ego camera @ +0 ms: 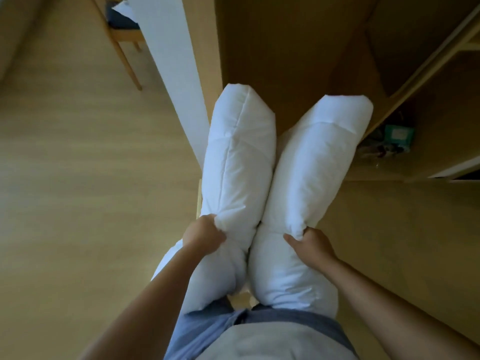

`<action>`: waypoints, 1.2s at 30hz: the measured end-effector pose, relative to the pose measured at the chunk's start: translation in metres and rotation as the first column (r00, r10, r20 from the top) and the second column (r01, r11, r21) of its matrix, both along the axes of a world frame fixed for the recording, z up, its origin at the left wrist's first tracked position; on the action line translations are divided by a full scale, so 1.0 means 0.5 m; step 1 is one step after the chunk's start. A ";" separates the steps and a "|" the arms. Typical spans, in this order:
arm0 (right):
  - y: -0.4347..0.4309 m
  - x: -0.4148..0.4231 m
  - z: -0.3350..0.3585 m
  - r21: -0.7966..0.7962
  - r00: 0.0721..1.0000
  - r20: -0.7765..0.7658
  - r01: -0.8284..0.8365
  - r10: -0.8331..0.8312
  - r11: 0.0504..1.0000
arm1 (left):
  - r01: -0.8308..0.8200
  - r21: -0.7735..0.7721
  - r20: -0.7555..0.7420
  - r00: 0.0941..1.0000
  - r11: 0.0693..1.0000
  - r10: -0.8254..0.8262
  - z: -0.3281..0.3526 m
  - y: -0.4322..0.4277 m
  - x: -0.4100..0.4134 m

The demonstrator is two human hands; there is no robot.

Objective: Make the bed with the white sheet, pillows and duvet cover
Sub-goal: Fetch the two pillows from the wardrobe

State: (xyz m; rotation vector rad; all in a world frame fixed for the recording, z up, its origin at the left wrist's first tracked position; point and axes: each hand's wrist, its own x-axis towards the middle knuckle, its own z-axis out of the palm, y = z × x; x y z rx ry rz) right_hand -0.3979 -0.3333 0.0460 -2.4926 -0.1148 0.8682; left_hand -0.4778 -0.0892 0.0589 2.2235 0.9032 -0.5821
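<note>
Pillows, two in number and white, were held in front of the person's body above the wooden floor [78,178]. The left pillow [239,157] and the right pillow [311,165] each lay with the long axis running away from the person, near ends at the waist, far ends pointing toward an open wooden cabinet [298,48]. The two touched along their inner sides near the middle and spread apart at the far ends, forming a narrow V.

The left hand [204,233] gripped the left pillow partway along its length, fingers curled into the bunched fabric. The right hand [310,242] gripped the right pillow at a similar point, thumb and fingers pinching a fold of the cover.

The near ends of both pillows were partly hidden behind the forearms and the blue shirt [207,331]. A white panel [171,53] ran diagonally beside the cabinet; what it was could not be determined. A wooden chair [122,35] stood at upper left, cut off by the frame edge. Small items on a lower cabinet shelf [389,141] at right, one of them teal, were too blurred to identify.
</note>
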 end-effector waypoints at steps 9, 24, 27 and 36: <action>0.393 -0.115 0.120 0.216 0.992 -0.033 -0.111 0.121 0.970 | -0.387 -0.288 0.161 0.882 0.876 0.443 0.087 0.254 -0.240; 1.161 -0.317 0.205 0.453 0.854 -0.120 -0.407 0.506 0.793 | -0.797 -0.374 0.184 0.438 0.475 0.880 0.194 0.814 -0.550; 1.347 -0.285 0.189 0.575 0.815 -0.233 -0.324 0.530 0.751 | -0.852 -0.356 0.212 0.327 0.384 0.921 0.193 0.973 -0.532; 1.911 -0.159 0.245 0.659 0.665 -0.202 -0.450 0.718 0.603 | -0.900 -0.419 0.300 -0.016 0.117 0.954 0.246 1.433 -0.469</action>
